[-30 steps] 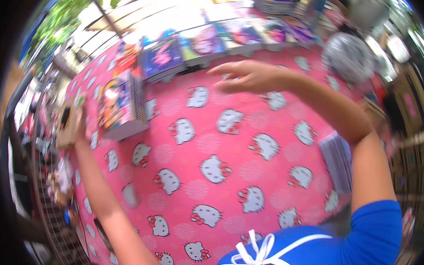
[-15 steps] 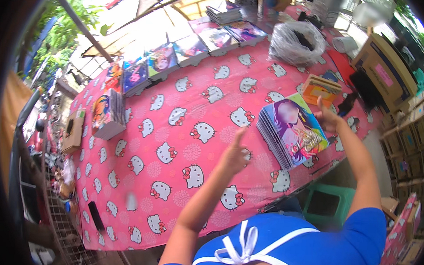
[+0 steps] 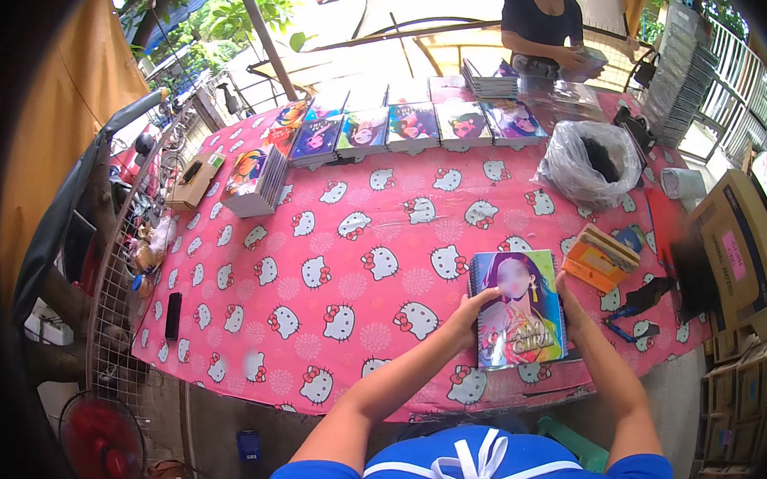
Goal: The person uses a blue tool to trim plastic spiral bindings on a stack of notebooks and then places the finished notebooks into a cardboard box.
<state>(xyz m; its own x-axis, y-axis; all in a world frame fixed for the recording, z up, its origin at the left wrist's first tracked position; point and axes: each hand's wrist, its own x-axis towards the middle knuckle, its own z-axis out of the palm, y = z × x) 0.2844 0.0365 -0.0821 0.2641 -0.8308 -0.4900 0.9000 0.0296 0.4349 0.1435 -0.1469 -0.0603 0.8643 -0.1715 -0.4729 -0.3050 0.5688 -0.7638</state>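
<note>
Spiral notebook (image 3: 519,325) between both hands
Left hand (image 3: 466,320) grips one edge, thumb on top; right hand (image 3: 573,308) clasps the opposite edge.

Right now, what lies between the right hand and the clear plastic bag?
In the head view, an orange-and-tan boxy item lies between the right hand and the bag, on the pink tablecloth.

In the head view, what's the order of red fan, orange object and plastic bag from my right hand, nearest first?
1. Orange object: just beyond your right hand.
2. Plastic bag: farther, behind the orange object.
3. Red fan: far lower left.
</note>
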